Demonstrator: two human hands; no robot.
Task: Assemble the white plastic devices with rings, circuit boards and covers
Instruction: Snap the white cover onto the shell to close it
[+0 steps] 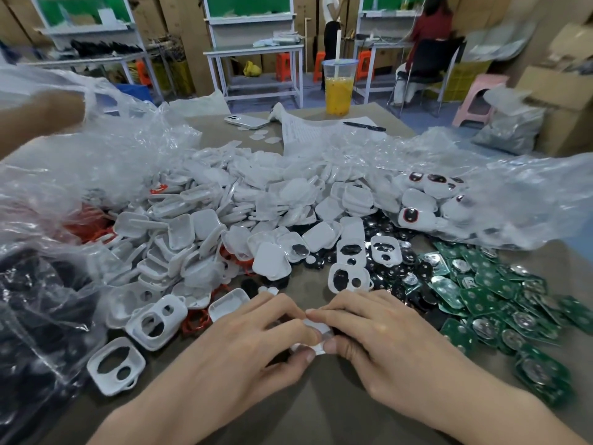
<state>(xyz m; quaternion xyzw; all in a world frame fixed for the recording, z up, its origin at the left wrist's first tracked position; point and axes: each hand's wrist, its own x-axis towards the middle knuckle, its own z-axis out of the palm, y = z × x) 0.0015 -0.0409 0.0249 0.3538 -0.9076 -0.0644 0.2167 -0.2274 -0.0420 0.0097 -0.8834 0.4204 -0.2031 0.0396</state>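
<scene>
Red rings lie at 9 o'clock of the left hand. It and the right hand pinch 1 white device with curled fingertips, at the table's 6 o'clock. Green circuit boards spread at 3 o'clock.

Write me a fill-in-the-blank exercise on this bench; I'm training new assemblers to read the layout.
1. The left hand and the right hand together pinch one small ____ plastic part.
2. The circuit boards piled to the right of the hands are ____ in colour.
3. A white ____ stands in the cup of orange drink at the far end of the table.

Missing words: white; green; straw.
</scene>
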